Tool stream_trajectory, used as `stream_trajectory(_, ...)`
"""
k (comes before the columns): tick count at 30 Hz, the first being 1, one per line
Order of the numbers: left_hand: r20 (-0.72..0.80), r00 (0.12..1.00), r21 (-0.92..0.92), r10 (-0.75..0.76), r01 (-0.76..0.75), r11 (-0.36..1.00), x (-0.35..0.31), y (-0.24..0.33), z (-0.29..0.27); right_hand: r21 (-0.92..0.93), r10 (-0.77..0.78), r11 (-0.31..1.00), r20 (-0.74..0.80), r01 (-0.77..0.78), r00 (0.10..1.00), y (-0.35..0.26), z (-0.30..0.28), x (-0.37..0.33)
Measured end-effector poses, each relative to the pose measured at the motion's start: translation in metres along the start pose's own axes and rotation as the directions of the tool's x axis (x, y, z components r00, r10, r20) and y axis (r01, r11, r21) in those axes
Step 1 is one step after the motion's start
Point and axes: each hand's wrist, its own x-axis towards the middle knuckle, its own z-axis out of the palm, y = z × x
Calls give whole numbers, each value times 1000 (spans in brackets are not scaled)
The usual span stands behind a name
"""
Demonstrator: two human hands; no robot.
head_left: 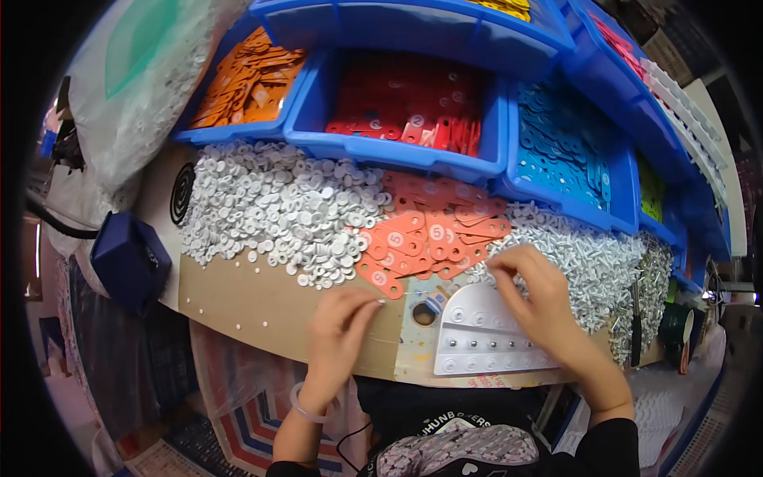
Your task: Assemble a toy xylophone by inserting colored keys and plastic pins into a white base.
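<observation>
My left hand [338, 330] hovers over the brown board, thumb and finger pinched, with a small white piece [381, 301] at their tips. Its exact kind is too small to tell. My right hand [540, 298] curls its fingertips together at the left edge of a heap of silvery screw-like pins [588, 258]; whatever they grip is hidden. Under that hand lies a white plastic plate [455, 350] with rows of round sockets, one row holding metal studs. Coral-red numbered tags [417, 238] with holes are piled between the hands, beside a mound of white round washers [294, 207].
Blue bins hold orange tags [246, 79], red tags [413, 131] and blue tags [556, 151] along the back. A dark blue container [131, 262] stands at the left. A round hole [424, 315] pierces the worktop left of the plate. A black-handled tool [636, 326] lies at right.
</observation>
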Motion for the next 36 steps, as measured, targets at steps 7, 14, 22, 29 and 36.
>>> stream_trajectory(7, 138, 859, 78, 493, -505, 859, 0, 47, 54, 170, 94, 977, 206, -130, 974, -8, -3, -37)
stream_trajectory(14, 136, 849, 146, 510, -527, 837, 6, 48, 62, 113, 85, 988, 153, -103, 985, 2, 7, -43)
stream_trajectory(22, 194, 829, 119, 525, -551, 826, 7, 39, 56, 91, -105, 991, 44, 101, 993, 10, 13, -53)
stream_trajectory(29, 330, 735, 260, 593, -675, 691, 3, 38, 48, -247, -364, 901, 16, 357, 931, 9, 20, -63)
stream_trajectory(36, 338, 689, 270, 641, -724, 635, -3, 31, 44, -258, -425, 862, 97, 436, 900, 13, 11, -67)
